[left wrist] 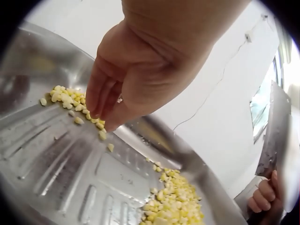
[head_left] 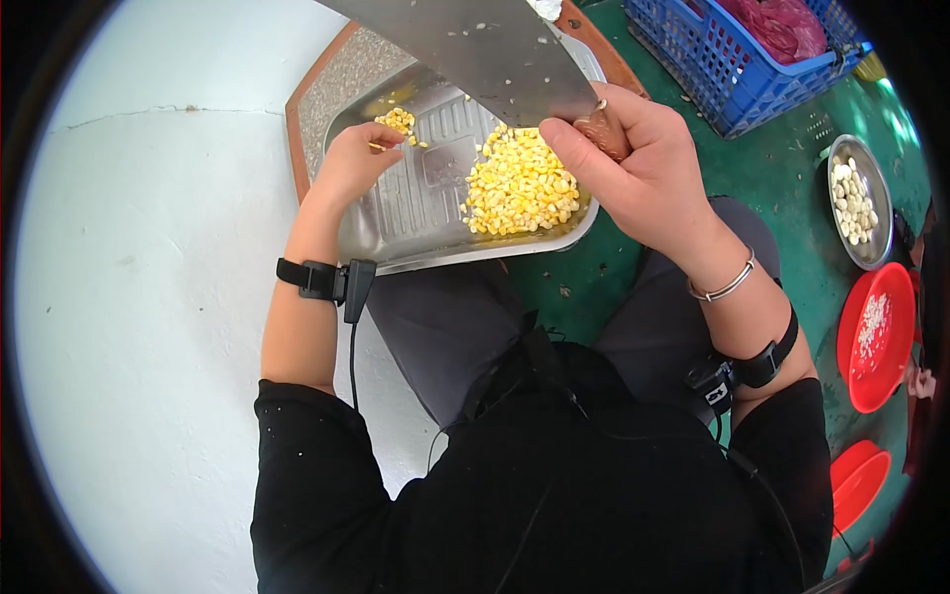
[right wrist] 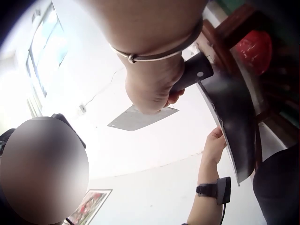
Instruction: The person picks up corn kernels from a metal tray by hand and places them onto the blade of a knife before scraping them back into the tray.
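My right hand (head_left: pixel 643 173) grips the handle of a cleaver (head_left: pixel 495 49), its wide blade raised over the far side of a metal tray (head_left: pixel 465 259). In the right wrist view, the dark handle end (right wrist: pixel 199 71) sticks out of the fist. Down in the tray's left side, my left hand (head_left: pixel 351 163) touches a small group of corn kernels (left wrist: pixel 65 96), fingers lightly bent and a gap beside the thumb (left wrist: pixel 123 115). A larger heap of yellow corn kernels (head_left: pixel 520 188) lies at the tray's right.
Under the tray is a speckled top (head_left: pixel 341 84) with a wooden edge. A blue basket (head_left: pixel 737 84) holding a red plastic bag stands far right. Along the right are a metal bowl (head_left: pixel 880 252) of whitish pieces and red basins (head_left: pixel 859 371). A white wall (head_left: pixel 148 247) borders the left.
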Action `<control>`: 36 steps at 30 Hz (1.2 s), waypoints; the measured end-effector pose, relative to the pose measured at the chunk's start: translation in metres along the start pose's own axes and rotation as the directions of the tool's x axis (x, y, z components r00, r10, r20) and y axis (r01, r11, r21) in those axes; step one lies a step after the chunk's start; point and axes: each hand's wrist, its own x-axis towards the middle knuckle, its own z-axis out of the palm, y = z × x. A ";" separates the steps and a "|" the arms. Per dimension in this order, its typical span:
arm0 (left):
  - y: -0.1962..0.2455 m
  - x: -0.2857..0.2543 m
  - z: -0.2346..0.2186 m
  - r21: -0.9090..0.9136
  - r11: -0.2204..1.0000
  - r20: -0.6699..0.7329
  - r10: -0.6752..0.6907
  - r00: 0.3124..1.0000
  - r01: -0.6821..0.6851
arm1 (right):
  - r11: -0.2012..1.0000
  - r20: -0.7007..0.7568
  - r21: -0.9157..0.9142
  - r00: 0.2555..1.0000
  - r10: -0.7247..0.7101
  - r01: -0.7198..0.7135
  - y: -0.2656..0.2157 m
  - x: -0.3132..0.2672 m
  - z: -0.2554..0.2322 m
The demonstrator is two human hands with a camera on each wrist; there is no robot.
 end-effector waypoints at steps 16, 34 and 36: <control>-0.006 0.009 0.015 -0.102 0.993 0.136 0.069 0.988 -0.056 | 0.998 0.057 -0.037 0.996 0.062 -0.060 -0.005 0.002 0.000; -0.007 0.028 0.008 0.119 0.992 0.081 0.040 0.996 -0.050 | 0.996 0.087 -0.076 0.995 0.047 -0.041 -0.006 0.004 -0.003; -0.005 0.024 0.010 0.038 0.998 0.132 0.043 0.990 -0.048 | 0.996 0.090 -0.075 0.994 0.058 -0.052 -0.006 0.005 -0.004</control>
